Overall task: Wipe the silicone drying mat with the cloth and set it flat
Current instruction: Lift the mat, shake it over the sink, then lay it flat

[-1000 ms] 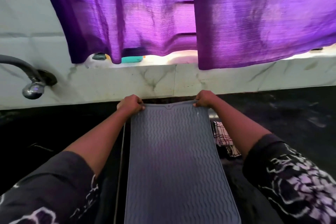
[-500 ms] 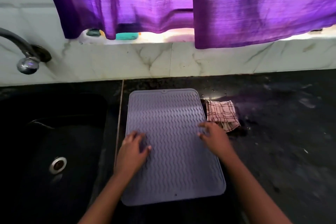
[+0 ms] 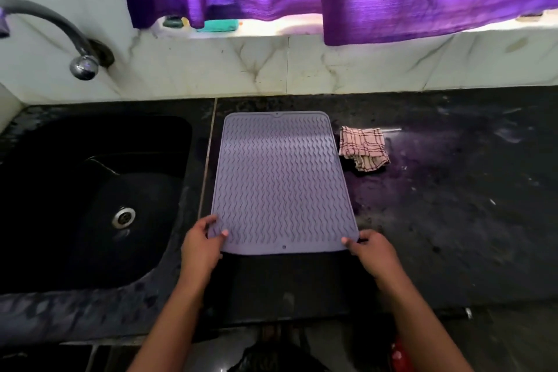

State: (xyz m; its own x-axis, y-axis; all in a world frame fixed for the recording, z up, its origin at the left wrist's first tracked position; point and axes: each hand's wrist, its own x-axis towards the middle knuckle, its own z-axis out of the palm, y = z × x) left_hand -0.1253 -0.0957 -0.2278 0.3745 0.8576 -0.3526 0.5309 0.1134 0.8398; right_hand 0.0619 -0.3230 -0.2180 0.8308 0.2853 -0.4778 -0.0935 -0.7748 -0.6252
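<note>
Head view: grey silicone mat [image 3: 282,181] lies flat on the dark desk [image 3: 453,190], just right of the black sink [image 3: 90,190], its far edge near the marble wall. Left hand [image 3: 200,246] pinches the near-left corner, thumb on top. Right hand [image 3: 373,252] pinches the near-right corner likewise. Checked cloth [image 3: 363,148] lies crumpled just beside the mat's far-right edge, well apart from both hands.
</note>
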